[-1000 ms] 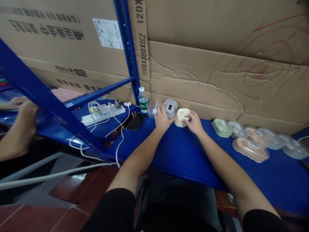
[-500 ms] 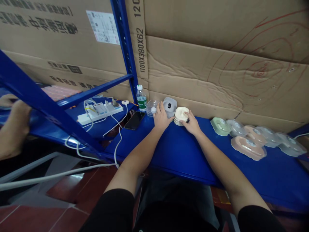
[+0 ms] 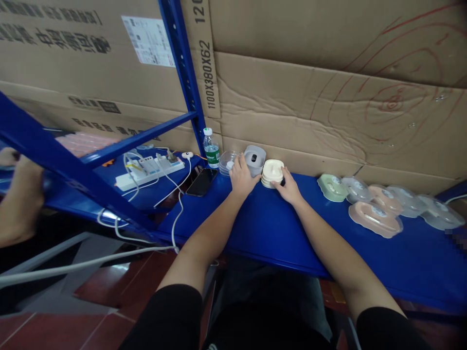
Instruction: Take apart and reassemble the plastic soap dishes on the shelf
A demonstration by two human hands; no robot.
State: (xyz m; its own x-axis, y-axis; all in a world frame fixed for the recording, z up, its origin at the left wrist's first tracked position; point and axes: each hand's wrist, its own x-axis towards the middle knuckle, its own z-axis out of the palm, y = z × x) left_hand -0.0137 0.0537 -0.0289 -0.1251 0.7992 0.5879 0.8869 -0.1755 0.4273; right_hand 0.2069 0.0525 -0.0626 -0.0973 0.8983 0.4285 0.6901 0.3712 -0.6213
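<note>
A stack of cream-coloured, rounded-square pieces sits on the blue shelf top by the cardboard wall. My right hand grips its right side, thumb at the front corner and fingers farther back. To the left, my left hand is spread open, with its thumb close to the stack's left side; whether it touches cannot be made out. Just behind that hand stands a grey rounded-square container with a dark oval in the middle. Clear plastic containers are beside my left fingers, which partly cover them.
A water bottle and a black phone lie left of my hands. Several sealed plastic packs are at the right. Beyond the blue upright are a power strip, cables and another person's arm.
The view has shifted slightly. My hands stay at nearly the same places around the cream stack. The other person's arm at the left has moved a little.
</note>
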